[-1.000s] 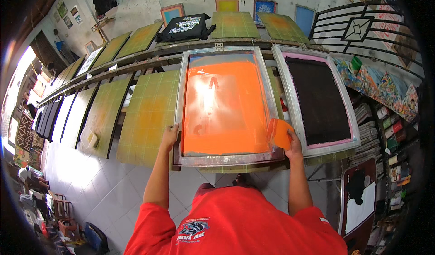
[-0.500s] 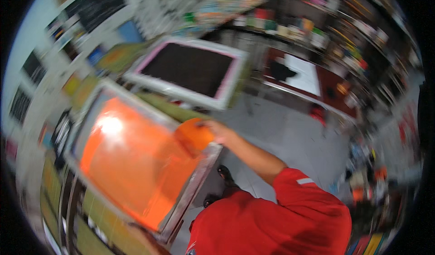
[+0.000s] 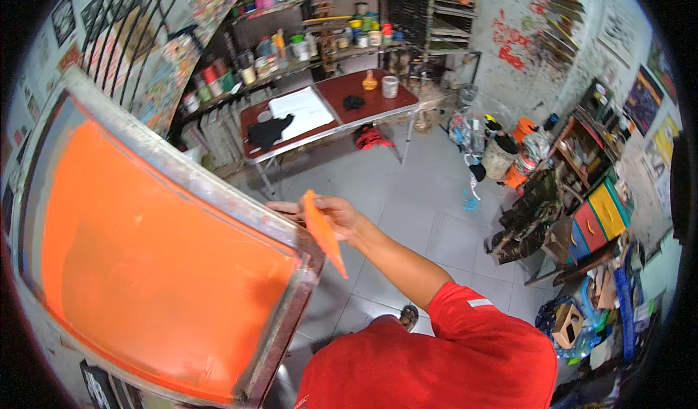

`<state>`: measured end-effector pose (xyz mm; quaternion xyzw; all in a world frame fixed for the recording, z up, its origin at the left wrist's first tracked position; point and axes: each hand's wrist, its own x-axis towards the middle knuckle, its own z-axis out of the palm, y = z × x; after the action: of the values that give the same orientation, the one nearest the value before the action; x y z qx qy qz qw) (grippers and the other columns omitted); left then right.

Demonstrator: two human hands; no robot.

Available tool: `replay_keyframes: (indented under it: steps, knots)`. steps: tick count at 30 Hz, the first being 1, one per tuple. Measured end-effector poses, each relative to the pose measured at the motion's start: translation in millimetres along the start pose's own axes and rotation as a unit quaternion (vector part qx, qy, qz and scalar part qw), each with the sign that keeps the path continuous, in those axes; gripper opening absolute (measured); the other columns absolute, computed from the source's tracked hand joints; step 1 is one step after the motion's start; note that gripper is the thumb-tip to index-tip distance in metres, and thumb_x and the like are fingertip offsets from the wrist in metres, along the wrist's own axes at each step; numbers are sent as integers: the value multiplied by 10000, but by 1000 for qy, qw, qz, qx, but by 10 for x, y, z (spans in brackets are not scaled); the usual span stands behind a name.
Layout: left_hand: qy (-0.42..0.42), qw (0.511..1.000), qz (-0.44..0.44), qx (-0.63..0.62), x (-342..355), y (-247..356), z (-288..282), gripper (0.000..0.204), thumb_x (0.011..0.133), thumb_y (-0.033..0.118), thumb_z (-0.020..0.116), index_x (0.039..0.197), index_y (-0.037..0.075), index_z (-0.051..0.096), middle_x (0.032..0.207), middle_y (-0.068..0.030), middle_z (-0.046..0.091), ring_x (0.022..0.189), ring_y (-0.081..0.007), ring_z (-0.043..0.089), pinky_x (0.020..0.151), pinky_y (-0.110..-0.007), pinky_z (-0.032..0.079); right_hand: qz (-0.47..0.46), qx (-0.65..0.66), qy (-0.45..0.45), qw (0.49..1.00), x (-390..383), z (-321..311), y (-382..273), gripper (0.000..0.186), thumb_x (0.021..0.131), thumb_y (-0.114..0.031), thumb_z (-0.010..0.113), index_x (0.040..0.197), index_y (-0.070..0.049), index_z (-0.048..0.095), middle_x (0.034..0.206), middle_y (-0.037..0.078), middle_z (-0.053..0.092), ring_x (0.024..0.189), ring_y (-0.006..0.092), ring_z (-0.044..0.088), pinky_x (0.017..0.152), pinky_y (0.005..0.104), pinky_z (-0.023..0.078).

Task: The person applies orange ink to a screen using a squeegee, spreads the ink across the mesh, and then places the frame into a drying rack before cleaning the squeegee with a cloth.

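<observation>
A large metal-framed printing screen [image 3: 218, 185] with bright orange mesh [image 3: 145, 263] fills the left of the view, tilted up off its table. My right hand [image 3: 336, 215] grips the screen's right edge near its upper corner. The same hand pinches a thin orange scraper card [image 3: 324, 236], which hangs down past the frame. My red sleeve and shirt [image 3: 451, 358] fill the lower middle. My left hand is hidden, either behind the screen or out of the picture.
A red-brown folding table [image 3: 378, 103] stands ahead with a white cloth [image 3: 305, 111], a black cloth [image 3: 269, 129], a cup and an orange bottle. Shelves of paint jars [image 3: 291, 45] line the back wall. Buckets, bags and coloured drawers [image 3: 596, 213] crowd the right. Grey tile floor [image 3: 422, 183] lies between.
The screen has been lifted off the row of print tables and swung round with me. The view now faces the room with the folding table. My left hand has dropped out of sight.
</observation>
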<state>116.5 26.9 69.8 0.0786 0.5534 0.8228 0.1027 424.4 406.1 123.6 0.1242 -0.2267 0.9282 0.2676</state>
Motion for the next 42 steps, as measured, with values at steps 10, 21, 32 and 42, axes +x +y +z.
replay_keyframes:
  steps: [10,21,32,42]
  knots:
    - [-211,958,-193,-2,-1690,-731,2040,567,932,435,322,1285,-5,374,1309,-151,408,1185,-271,399,1001,-373,311,-224,-34,203,953,-3533,227,-1628,182,790,-135,596,869,29,579,1373,302,246,1241,315,329,1011,385,329]
    - [-449,845,-279,76,-3294,-1944,4301,488,954,365,315,1165,-42,484,1168,-159,532,1049,-244,519,924,-348,378,-455,-72,378,803,-5962,430,-2265,337,806,-222,556,1044,17,538,1326,232,379,1143,301,450,965,414,385]
    - [-581,746,-318,72,-4409,-3403,6994,496,962,347,271,1089,-52,537,1038,-146,591,927,-217,573,836,-330,438,-571,-111,449,678,-6562,121,-3814,407,812,-233,545,1107,49,540,1147,241,536,1079,351,520,922,447,434]
    - [-649,675,-336,105,-5491,-4021,9490,515,968,360,260,1075,-48,556,955,-126,615,837,-197,598,782,-316,459,-647,-82,463,600,-6843,-469,-5542,316,850,-199,485,1072,12,564,1105,168,585,1025,326,556,908,454,431]
